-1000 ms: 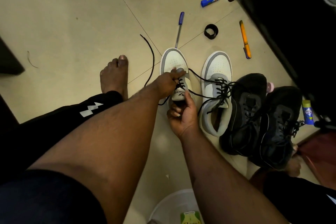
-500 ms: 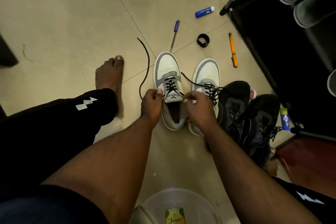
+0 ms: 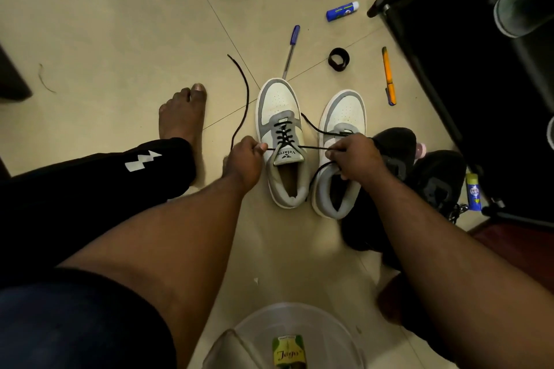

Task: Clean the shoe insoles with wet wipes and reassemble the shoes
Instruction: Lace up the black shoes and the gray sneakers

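Presently, two white-and-grey sneakers stand side by side on the tiled floor [image 3: 120, 24], toes pointing away from the person. The left sneaker [image 3: 281, 141] carries a black lace [image 3: 239, 99] threaded through its eyelets, its tongue marked "Velarro". The left hand [image 3: 244, 163] pinches one end of this lace just beside the shoe's left edge; the free length beyond the fingers curves up and away across the floor. The right hand [image 3: 356, 159] grips the other end over the right sneaker [image 3: 344, 117], fingers curled round the cord, with a loop of slack hanging below the fist. Between the two hands the lace runs taut across the top of the tongue.

The left sneaker's opening shows a tan lining inside; whether this is the insole cannot be confirmed. The interior of the right sneaker is in shadow.

A pair of black shoes [image 3: 434, 183] lies touching the right sneaker's outer side. Beyond the sneakers lie a blue-capped pen [image 3: 290, 51], a black ring [image 3: 339, 59], an orange marker [image 3: 388, 76] and a blue tube [image 3: 342, 11]. A clear plastic tub [image 3: 338, 335] sits at the lower edge, holding a green-labelled packet [image 3: 288, 352]. A bare foot [image 3: 184, 111] rests left of the sneakers.
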`<state>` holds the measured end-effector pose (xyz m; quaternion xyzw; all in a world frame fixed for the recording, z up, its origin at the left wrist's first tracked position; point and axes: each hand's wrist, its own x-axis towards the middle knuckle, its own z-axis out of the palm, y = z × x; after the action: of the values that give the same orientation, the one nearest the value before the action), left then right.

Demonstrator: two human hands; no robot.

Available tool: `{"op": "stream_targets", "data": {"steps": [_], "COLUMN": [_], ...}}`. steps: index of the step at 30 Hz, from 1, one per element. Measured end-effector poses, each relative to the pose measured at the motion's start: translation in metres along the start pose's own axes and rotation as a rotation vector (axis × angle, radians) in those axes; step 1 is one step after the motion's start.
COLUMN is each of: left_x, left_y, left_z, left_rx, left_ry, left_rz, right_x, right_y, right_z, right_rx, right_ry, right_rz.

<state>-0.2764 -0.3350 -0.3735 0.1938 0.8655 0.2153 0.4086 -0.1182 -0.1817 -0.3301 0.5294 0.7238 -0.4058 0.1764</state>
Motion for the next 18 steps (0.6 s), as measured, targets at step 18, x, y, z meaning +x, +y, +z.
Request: {"op": "stream_targets", "data": {"steps": [18], "left_x": [-0.147], "left_y": [0.191], "left_z": [-0.16], "left_rx": [-0.142], "left_ry": [-0.427], "left_rz": [0.01], "right_x": [-0.181], "right_y": [-0.093], "right_z": [-0.099], "right_rx": [0.665], "right_ry": [-0.219], "right_rz": [-0.192]}}
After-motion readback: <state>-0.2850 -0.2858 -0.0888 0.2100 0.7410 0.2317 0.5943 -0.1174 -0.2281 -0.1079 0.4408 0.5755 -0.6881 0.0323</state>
